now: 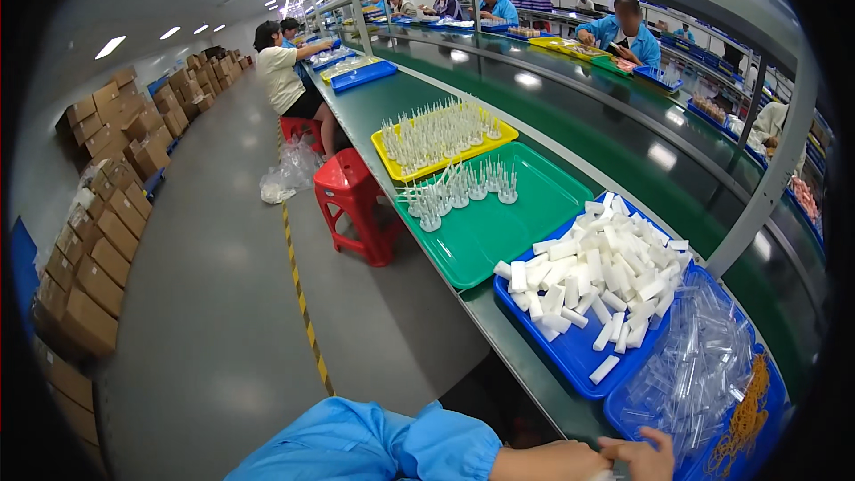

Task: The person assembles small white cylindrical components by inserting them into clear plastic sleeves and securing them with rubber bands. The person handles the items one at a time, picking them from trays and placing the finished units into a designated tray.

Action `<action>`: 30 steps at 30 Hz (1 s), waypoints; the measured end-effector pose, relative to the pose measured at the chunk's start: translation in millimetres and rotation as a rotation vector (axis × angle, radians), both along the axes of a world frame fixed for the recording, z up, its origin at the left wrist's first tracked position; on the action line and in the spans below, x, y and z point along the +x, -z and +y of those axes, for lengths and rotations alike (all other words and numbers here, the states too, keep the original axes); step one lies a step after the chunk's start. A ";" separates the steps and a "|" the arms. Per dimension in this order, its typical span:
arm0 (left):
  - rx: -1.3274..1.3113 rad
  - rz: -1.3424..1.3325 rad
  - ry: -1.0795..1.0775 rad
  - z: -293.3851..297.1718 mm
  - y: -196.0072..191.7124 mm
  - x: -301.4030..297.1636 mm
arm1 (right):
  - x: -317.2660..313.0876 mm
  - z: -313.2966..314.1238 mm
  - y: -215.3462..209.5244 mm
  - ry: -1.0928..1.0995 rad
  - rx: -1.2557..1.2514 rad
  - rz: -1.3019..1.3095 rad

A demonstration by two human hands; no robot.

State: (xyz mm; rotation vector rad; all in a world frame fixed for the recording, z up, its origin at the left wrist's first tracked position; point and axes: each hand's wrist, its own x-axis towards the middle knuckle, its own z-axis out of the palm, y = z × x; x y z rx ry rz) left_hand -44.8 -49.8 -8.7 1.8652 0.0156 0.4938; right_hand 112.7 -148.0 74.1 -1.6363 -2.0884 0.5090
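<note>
My left hand (577,460) comes in at the lower edge from a light-blue sleeve. It looks closed, with its fingers mostly hidden. Close against it is my right hand (646,456), its fingers bent inward and the rest cut off by the frame. A sliver of something white shows beneath them, too little to name. Just beyond the hands, a blue tray (614,405) carries clear plastic tubes (699,361) and a bunch of orange-yellow rubber bands (744,414). Farther off, another blue tray (570,361) is heaped with white foam-like blocks (606,258).
A green tray (472,245) and a yellow tray (389,160) hold upright clusters of thin, pale pieces. A metal post (766,169) rises beside the conveyor (659,156). Red stools (352,191) stand left of the bench; co-workers sit farther along. Cardboard boxes (93,276) line the wall.
</note>
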 end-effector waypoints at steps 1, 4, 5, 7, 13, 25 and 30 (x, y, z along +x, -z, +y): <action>-0.096 0.049 -0.020 7.1 -7.6 -4.7 | 9.3 -6.5 3.9 0.042 0.070 -0.084; -0.706 0.083 0.051 33.5 2.7 -14.5 | 21.5 -29.4 7.7 0.122 0.156 -0.178; -0.769 0.084 0.032 41.7 0.7 -17.9 | 23.2 -36.6 6.3 0.131 0.112 -0.078; -0.975 0.168 -0.067 52.5 -32.8 -32.7 | 27.8 -53.9 7.0 0.012 -0.064 0.488; -0.447 -0.405 -0.427 1.9 -15.4 8.7 | 19.6 -37.3 15.5 0.284 0.536 0.931; 0.213 -0.075 -0.323 -13.4 -35.0 2.5 | -18.8 -46.0 3.9 0.350 0.060 0.203; 0.463 -0.122 -0.268 -0.4 -30.1 -0.8 | -1.8 -50.6 2.1 0.436 0.032 -0.026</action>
